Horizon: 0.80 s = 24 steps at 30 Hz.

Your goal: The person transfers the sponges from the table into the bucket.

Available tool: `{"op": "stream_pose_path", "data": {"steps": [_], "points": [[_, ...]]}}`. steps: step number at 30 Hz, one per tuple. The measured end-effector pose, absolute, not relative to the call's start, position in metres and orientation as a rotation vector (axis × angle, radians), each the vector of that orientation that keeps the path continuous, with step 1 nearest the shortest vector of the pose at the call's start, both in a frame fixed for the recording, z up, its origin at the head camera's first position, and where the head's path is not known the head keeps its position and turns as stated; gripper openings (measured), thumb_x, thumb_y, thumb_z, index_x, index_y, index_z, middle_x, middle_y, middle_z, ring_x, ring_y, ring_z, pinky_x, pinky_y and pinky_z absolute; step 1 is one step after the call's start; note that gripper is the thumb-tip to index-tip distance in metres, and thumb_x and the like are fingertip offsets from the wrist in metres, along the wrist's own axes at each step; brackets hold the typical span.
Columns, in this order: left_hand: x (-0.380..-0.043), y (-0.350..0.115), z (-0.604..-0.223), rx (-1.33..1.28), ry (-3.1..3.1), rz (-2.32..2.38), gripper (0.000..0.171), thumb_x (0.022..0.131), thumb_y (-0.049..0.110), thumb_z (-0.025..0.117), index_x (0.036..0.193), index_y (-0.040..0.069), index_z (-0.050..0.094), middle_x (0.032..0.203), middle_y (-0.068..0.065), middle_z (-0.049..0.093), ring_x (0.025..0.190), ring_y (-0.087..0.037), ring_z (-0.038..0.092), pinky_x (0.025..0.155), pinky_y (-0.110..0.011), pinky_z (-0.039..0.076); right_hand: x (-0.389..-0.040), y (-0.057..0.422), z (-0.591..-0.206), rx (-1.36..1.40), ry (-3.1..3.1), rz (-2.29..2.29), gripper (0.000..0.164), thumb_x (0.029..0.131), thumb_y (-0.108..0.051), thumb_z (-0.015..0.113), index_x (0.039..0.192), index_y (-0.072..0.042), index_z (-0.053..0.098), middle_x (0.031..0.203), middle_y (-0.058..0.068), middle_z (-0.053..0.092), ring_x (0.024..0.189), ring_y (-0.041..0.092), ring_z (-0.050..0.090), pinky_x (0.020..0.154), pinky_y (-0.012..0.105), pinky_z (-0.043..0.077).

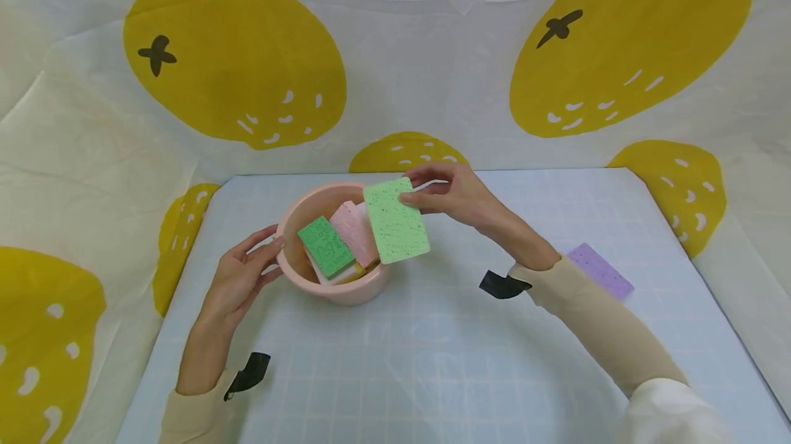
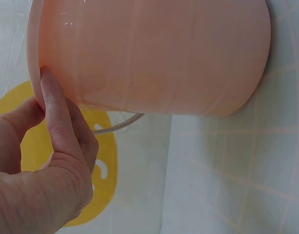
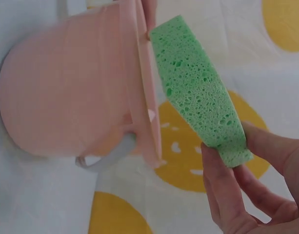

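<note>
A pink bucket (image 1: 352, 293) stands on the table, its rim pinched at the left by my left hand (image 1: 241, 276). In the left wrist view, thumb and fingers of the left hand (image 2: 51, 161) take the rim from both sides. My right hand (image 1: 454, 197) pinches a light green sponge (image 1: 398, 224) by its edge, over the bucket's right rim. The right wrist view shows this sponge (image 3: 195, 87) edge-on, full of pores, above the bucket's mouth. Inside the bucket lie a darker green sponge (image 1: 327, 245) and a pink sponge (image 1: 353, 228); other pieces are partly covered.
A purple sponge (image 1: 601, 271) lies on the table to the right, partly behind the right sleeve. The bucket's grey handle (image 3: 110, 153) hangs at its side. A pale blue gridded table (image 1: 395, 375) meets a lemon-print cloth (image 1: 426, 53) at its back edge.
</note>
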State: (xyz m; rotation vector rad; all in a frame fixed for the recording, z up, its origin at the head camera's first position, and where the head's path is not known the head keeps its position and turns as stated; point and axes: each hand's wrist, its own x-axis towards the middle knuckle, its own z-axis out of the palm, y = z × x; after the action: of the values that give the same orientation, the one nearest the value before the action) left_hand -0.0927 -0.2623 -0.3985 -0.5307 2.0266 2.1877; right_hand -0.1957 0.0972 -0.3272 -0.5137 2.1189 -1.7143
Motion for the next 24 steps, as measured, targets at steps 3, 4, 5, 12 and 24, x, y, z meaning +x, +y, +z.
{"op": "stream_pose_path", "data": {"steps": [3, 4, 5, 12, 24], "points": [[-0.093, -0.263, -0.398, -0.534, 2.029, 2.185, 0.079, 0.087, 0.042, 0.081, 0.152, 0.011, 0.048, 0.114, 0.007, 0.072, 0.096, -0.009, 0.069, 0.085, -0.026, 0.059, -0.197, 0.083, -0.33, -0.556, 2.099, -1.726, 0.041, 0.092, -0.016, 0.08, 0.129, -0.005, 0.065, 0.121, 0.013, 0.065, 0.102, 0.026, 0.071, 0.089, 0.043, 0.061], [-0.093, -0.263, -0.398, -0.534, 2.027, 2.186, 0.079, 0.087, 0.042, 0.081, 0.152, 0.011, 0.048, 0.114, 0.007, 0.072, 0.096, -0.009, 0.069, 0.085, -0.026, 0.059, -0.198, 0.078, -0.332, -0.575, 2.099, -1.722, 0.041, 0.092, -0.016, 0.08, 0.129, -0.005, 0.066, 0.121, 0.013, 0.066, 0.102, 0.026, 0.071, 0.089, 0.042, 0.061], [-0.093, -0.263, -0.398, -0.533, 2.024, 2.187, 0.079, 0.087, 0.042, 0.081, 0.151, 0.011, 0.048, 0.113, 0.007, 0.073, 0.096, -0.009, 0.069, 0.085, -0.026, 0.06, -0.198, 0.073, -0.332, -0.587, 2.103, -1.718, 0.041, 0.092, -0.017, 0.08, 0.129, -0.005, 0.066, 0.121, 0.012, 0.066, 0.102, 0.025, 0.071, 0.088, 0.041, 0.062], [-0.094, -0.263, -0.399, -0.519, 2.019, 2.189, 0.079, 0.088, 0.041, 0.08, 0.152, 0.01, 0.047, 0.112, 0.007, 0.073, 0.096, -0.009, 0.069, 0.085, -0.026, 0.06, -0.197, 0.042, -0.341, -0.622, 2.138, -1.647, 0.04, 0.09, -0.025, 0.082, 0.125, -0.01, 0.068, 0.116, 0.006, 0.068, 0.101, 0.02, 0.071, 0.088, 0.038, 0.061], [-0.094, -0.262, -0.397, -0.569, 2.018, 2.172, 0.081, 0.086, 0.043, 0.082, 0.152, 0.012, 0.047, 0.116, 0.007, 0.072, 0.098, -0.009, 0.069, 0.086, -0.025, 0.059, -0.195, -0.005, -0.358, -0.842, 2.261, -1.551, 0.034, 0.089, -0.022, 0.083, 0.117, -0.006, 0.072, 0.106, 0.004, 0.072, 0.096, 0.016, 0.068, 0.087, 0.024, 0.057]]}}
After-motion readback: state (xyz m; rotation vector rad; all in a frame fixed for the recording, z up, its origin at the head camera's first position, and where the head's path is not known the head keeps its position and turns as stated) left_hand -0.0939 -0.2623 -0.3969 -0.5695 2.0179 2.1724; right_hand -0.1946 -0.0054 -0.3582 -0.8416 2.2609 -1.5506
